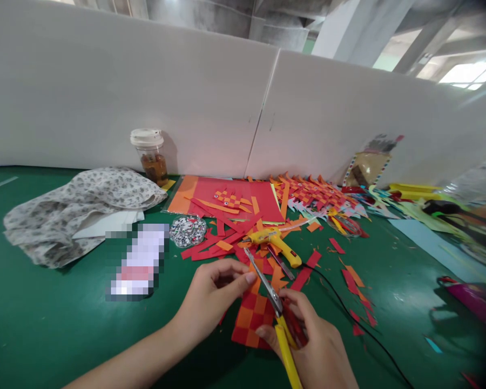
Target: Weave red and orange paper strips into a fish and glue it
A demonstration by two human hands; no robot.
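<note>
My left hand (213,297) pinches the top edge of a woven red and orange paper mat (251,321) that lies on the green table. My right hand (314,343) is closed round yellow-handled scissors (273,308), whose blades point up and left over the mat toward my left fingertips. A yellow glue gun (276,243) lies just beyond the mat, with a black cord (348,316) running to the right of my right hand.
Red and orange paper strips (227,237) litter the table around a red sheet (230,197). A bag of googly eyes (187,230), a flowered cloth (76,210), a lidded cup (150,156) and several woven paper fish (316,194) sit behind. White panels (146,92) wall the back.
</note>
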